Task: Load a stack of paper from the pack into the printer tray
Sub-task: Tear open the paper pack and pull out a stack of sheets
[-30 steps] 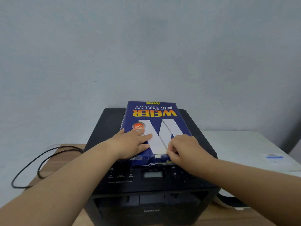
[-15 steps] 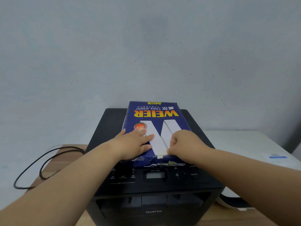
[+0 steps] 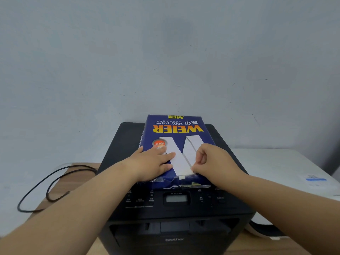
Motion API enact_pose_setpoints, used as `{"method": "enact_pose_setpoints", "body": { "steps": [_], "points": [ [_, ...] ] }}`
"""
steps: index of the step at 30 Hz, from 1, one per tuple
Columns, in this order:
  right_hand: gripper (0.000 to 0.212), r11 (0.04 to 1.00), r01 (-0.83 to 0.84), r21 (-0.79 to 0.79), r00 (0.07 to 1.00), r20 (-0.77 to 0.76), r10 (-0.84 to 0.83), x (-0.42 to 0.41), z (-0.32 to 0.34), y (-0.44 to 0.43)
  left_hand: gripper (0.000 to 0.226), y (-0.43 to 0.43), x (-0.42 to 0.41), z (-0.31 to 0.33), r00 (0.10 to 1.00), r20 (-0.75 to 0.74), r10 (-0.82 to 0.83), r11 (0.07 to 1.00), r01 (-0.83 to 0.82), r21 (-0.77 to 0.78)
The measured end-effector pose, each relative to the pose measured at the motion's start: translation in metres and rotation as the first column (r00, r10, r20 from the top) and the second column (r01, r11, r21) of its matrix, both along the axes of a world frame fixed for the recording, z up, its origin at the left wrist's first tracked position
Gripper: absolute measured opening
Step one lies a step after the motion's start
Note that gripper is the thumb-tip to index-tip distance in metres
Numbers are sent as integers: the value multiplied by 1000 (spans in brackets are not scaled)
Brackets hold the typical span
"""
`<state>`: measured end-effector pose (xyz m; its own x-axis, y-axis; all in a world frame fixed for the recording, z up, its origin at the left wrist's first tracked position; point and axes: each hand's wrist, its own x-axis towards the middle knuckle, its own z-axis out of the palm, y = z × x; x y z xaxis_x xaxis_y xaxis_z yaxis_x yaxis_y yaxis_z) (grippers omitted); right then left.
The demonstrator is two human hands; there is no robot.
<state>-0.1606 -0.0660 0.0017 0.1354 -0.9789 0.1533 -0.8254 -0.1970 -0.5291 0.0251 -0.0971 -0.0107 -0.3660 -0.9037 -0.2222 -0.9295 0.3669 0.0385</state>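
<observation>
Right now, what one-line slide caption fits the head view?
Left hand flat on the paper pack atop the printer, right hand pinching its torn near end.

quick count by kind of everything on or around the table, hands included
hands: 2 (left hand, right hand)
paper pack: 1
printer: 1
black cable: 1
white cabinet: 1
total: 6

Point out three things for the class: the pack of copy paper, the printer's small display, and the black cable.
Pack of copy paper [image 3: 176, 128]: head view, on the yellow brand lettering.
Printer display [image 3: 176, 198]: head view, centre of the grey screen.
Black cable [image 3: 53, 181]: head view, on the loop lying left of the printer.
</observation>
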Motion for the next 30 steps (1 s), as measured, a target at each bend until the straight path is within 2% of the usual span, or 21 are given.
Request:
{"method": "enact_pose_setpoints", "body": {
  "steps": [5,12,18,23,26,28,30],
  "points": [
    [32,997,-74,-35,996,-46,72,-2,-4,2,52,0,0,-1,1000,5,3,1000,-3,-2],
    [35,998,-36,-58,999,-34,34,4,-9,4,51,-2,1,-3,1000,8,2,1000,-2,-11],
    [43,987,-157,-31,965,-217,146,12,-13,8,50,-1,1,-3,1000,-2,0,1000,0,-27],
    [28,958,-288,1,940,-192,283,1,-9,15,50,-1,1,-3,1000,-1,3,1000,-3,-24],
    [31,934,-357,3,918,-184,351,1,-11,17,51,-2,2,-4,1000,-6,10,1000,-10,-14],
    [19,959,-275,-65,960,-68,270,-3,-12,12,51,-1,2,-4,1000,-9,10,1000,-10,-10],
    [15,983,-168,-73,986,-1,168,-6,-12,6,51,-1,1,-3,1000,-6,14,1000,-14,-2]
  ]
}}
